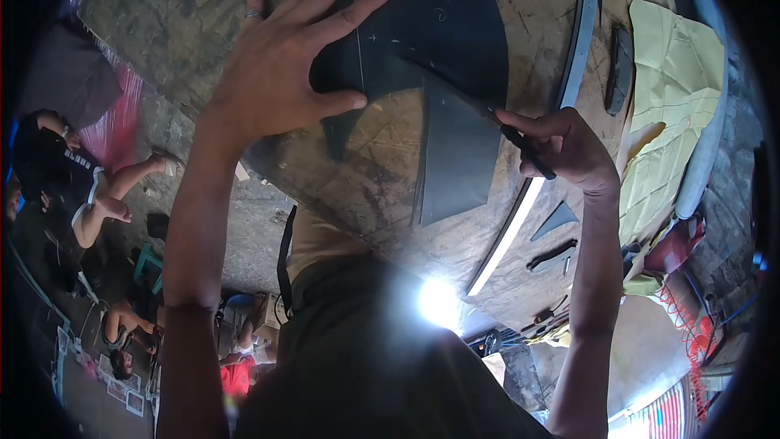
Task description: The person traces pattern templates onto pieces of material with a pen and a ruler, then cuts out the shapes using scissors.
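A dark sheet (455, 24) with chalk lines and marks lies on the worn wooden table (374, 187). My left hand (284, 57) rests on its left part with the fingers spread, a ring on one finger. My right hand (561, 142) is closed round the dark handles of long scissors (516, 134). Their blades reach up and left over the sheet, beside a cut edge. Below the blades hangs a flap of the sheet (459, 162), lying on the table. How far apart the blades are, I cannot tell.
Right of the sheet lie a long metal ruler (577, 49), a dark block (620, 69), crumpled yellow paper (670, 106), a small triangular scrap (555, 220) and a dark tool (552, 254). A seated person (69, 162) and others are at the far left. A red coiled hose (699, 341) hangs lower right.
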Demonstrator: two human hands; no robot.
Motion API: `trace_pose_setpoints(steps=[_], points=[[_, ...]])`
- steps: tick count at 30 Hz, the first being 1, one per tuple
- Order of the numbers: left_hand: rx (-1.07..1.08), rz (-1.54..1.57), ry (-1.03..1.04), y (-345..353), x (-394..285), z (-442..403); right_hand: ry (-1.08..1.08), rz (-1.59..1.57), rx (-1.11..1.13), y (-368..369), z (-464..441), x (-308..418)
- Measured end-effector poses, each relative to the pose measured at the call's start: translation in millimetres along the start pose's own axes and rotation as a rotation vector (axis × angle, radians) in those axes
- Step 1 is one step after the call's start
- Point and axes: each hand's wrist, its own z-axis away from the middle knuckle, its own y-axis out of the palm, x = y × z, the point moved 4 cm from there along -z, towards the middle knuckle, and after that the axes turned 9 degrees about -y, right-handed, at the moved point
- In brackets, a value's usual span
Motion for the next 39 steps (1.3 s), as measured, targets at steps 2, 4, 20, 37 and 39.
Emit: trace_pose_setpoints(steps=[2,4,20,37,39], points=[[0.017,0.018,-0.006,-1.1,-0.4,0.0,-0.021,0.025,0.032,-3.1,-5.4,3.5],[0.027,0.027,-0.008,-3.8,-3.2,-0.8,-0.032,0.036,0.047,-4.9,-10.2,7.5],[-0.041,0.01,0.008,3.7,0.3,0.7,0.009,0.251,0.199,-9.4,-41.7,50.6],[-0.013,0.016,0.006,1.1,0.8,1.1,-0.034,0.424,0.381,-17.6,-66.1,74.1],[-0.01,0.019,0.012,1.5,0.4,0.1,-0.041,0.429,0.372,-18.5,-66.5,75.6]])
